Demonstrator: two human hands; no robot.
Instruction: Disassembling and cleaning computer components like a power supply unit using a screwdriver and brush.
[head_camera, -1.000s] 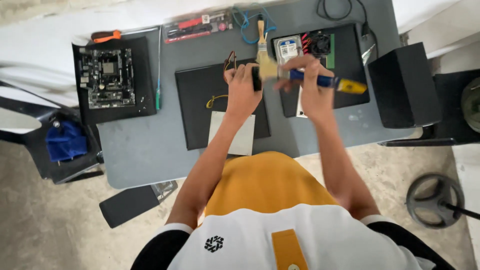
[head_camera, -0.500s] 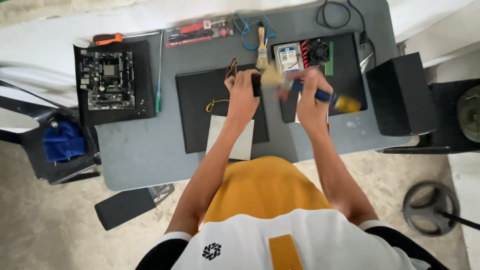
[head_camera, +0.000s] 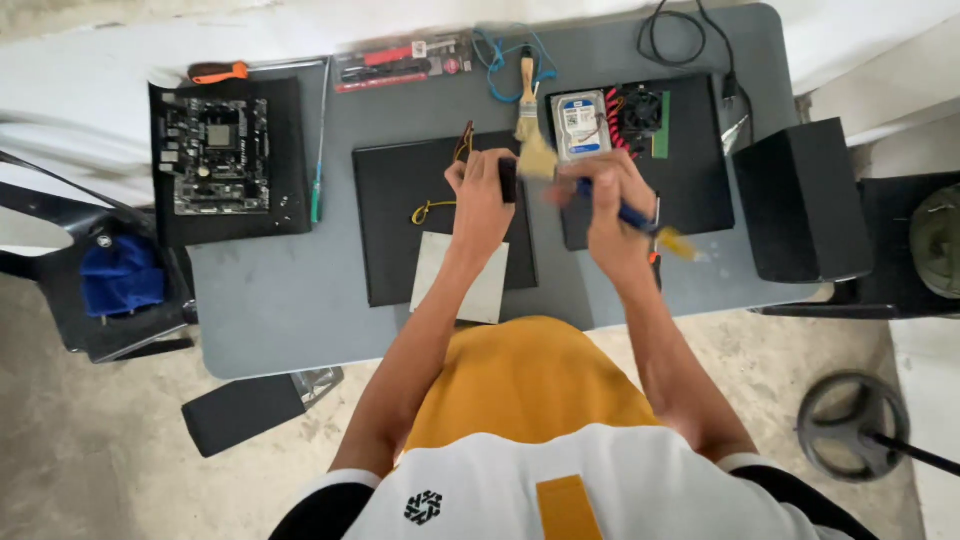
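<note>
**Asker:** Hands first, please: what are they doing?

**Describer:** Left hand (head_camera: 482, 192) is sitting just above the centre of the frame, fingers curled tight around a small black part (head_camera: 507, 180) that is poking out at its right edge. Right hand (head_camera: 610, 205) is sitting just beside it, to the right, fist wrapped around the blue handle of a brush (head_camera: 632, 216). The brush is tilting: its pale bristles are blurring toward the black part, nearly touching it, and its yellow end is pointing down and to the right.

**Asker:** Any packages or labels showing?

**Describer:** A long, flat red and black package (head_camera: 402, 61) is lying along the top edge of the grey table (head_camera: 270, 300), left of centre. A silver hard drive (head_camera: 581, 126) with a pale rectangular label is lying on a black mat (head_camera: 700, 190) at upper right, directly above the right hand. A white rectangular sheet (head_camera: 480, 290) is lying under the left forearm, partly overlapping another black mat (head_camera: 400, 230).

**Asker:** What else is nearby?

**Describer:** A second brush with a wooden handle (head_camera: 526, 95) is lying at top centre, above both hands. A green circuit board (head_camera: 218, 155) is resting at upper left, well apart from the hands, with an orange-handled screwdriver (head_camera: 218, 72) above it.
</note>
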